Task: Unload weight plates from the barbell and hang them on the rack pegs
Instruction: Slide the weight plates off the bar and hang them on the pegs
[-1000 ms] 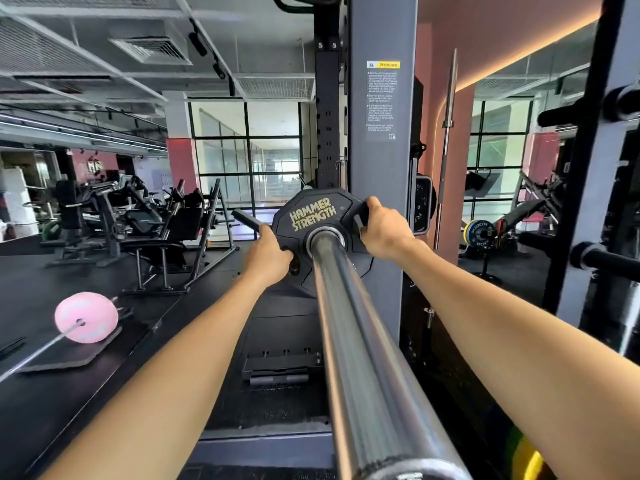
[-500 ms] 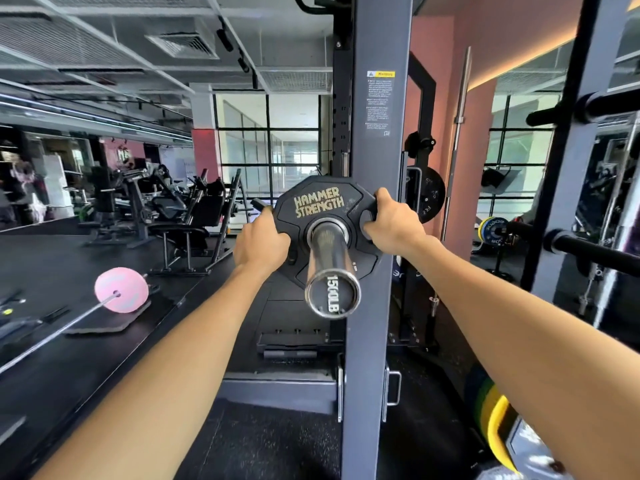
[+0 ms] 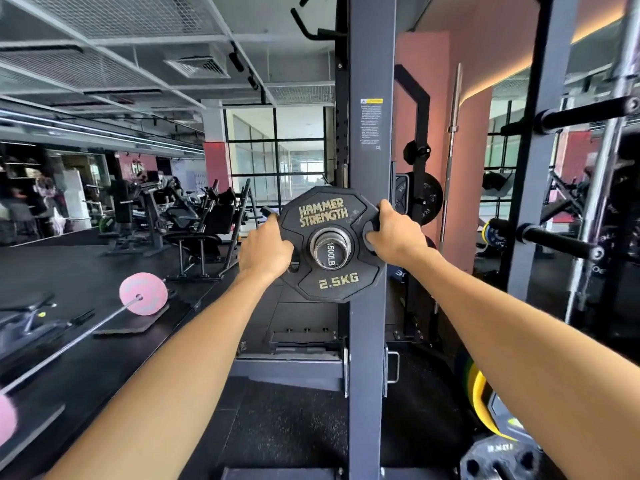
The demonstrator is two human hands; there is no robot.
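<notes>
The plate (image 3: 330, 244) between my hands is black with gold lettering, and the barbell end (image 3: 330, 253) in its middle is silvery steel with black print. The rack upright (image 3: 369, 323) behind it is dark grey with a white sticker topped in yellow (image 3: 371, 124). Off to my left lies a pale pink plate (image 3: 143, 293) on the black floor (image 3: 86, 271), the column (image 3: 465, 168) is salmon pink, and yellow and green plates (image 3: 479, 393) sit low on my right.

Rack upright (image 3: 369, 341) directly behind plate (image 3: 325, 289); left side open.
</notes>
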